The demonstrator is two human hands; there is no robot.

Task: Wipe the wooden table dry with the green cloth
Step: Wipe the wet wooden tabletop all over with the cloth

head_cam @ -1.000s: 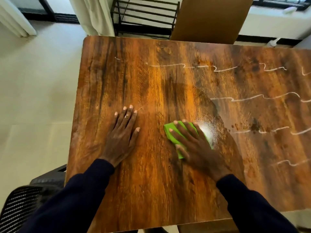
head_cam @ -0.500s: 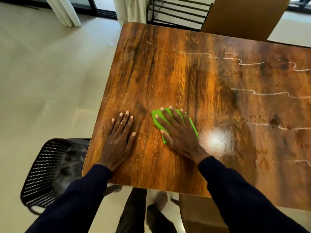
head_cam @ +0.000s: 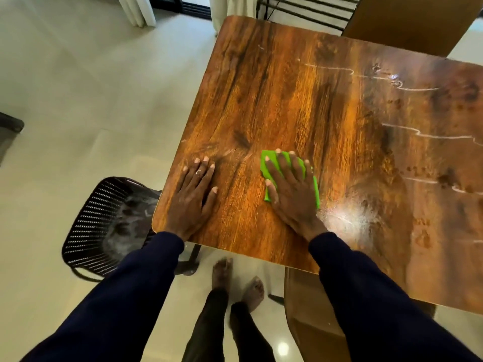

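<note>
Two hands lie flat on the wooden table (head_cam: 300, 105), both near its front-left corner. The right hand (head_cam: 290, 189) is spread palm-down on the green cloth (head_cam: 269, 159), fingers splayed and pressing it against the wood; it grasps nothing, only pins the folded cloth, whose green edges show past the fingertips and along both sides of the palm. The left hand (head_cam: 194, 194) rests open and flat on bare wood just beside the left edge, close to the front edge, with nothing under it or in it. The two hands are apart, a strip of bare wood between them.

Toward the right side of the table, thin wavy pale lines (head_cam: 428, 135) run across the surface, and a bright glossy patch (head_cam: 350, 218) sits near the front edge just right of the cloth.

No container stands on the table. On the floor by the front-left corner is a black perforated chair (head_cam: 104, 220), partly under the table's edge. Dark navy sleeves (head_cam: 366, 296) cover both arms, and bare feet (head_cam: 222, 273) show on the pale tiled floor (head_cam: 78, 100) below the front edge.
</note>
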